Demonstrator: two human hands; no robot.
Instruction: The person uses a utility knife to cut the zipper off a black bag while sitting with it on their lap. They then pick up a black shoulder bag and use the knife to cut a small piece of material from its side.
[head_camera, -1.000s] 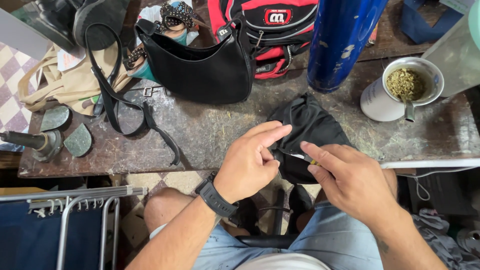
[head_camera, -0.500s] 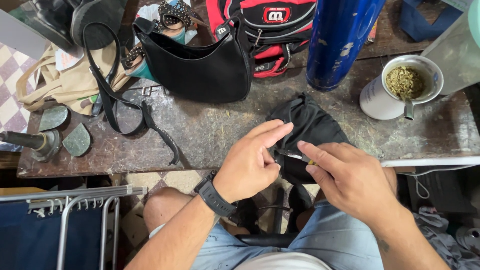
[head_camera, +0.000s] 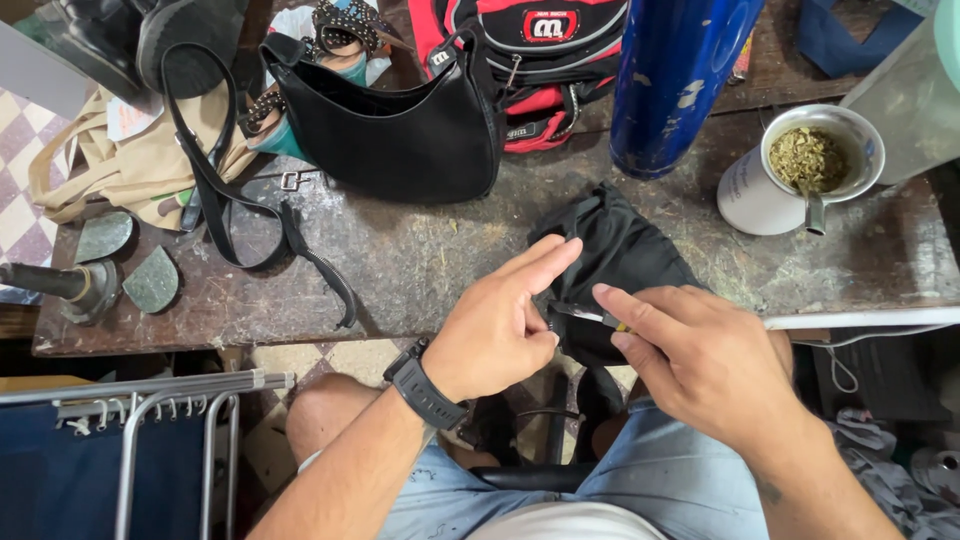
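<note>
- Far left of the bench: a metal stand with two grey sole-shaped pieces beside it, all lying apart from the work.
- Next along, a tan cloth bag and a loose black strap trailing toward the bench edge, neither of them touched.
- A black shoulder bag sits upright toward the back, with a red and black backpack behind it, well clear of both hands.
- Now the action: the left hand, with a black watch on its wrist, lies against the left side of the small black pouch at the near edge of the bench.
- Its fingers are stretched out and pressed side by side over the fabric, with the thumb tucked in at the seam. It looks to be pinning the cloth flat rather than gripping it.
- The pouch lies partly on the bench and partly hanging over the lap, just in front of the blue cylinder.
- The right hand comes in from the other side, its fingers closed in a pinch on a thin metal tool with a yellowish end, its tip lying at the seam just by the left thumb.
- My read on progress: the job at the seam is under way, with the tool engaged. How much of it is finished I cannot tell, because the hands cover that spot.
- Far right: a white cup of green herb with a metal straw, standing untouched.
</note>
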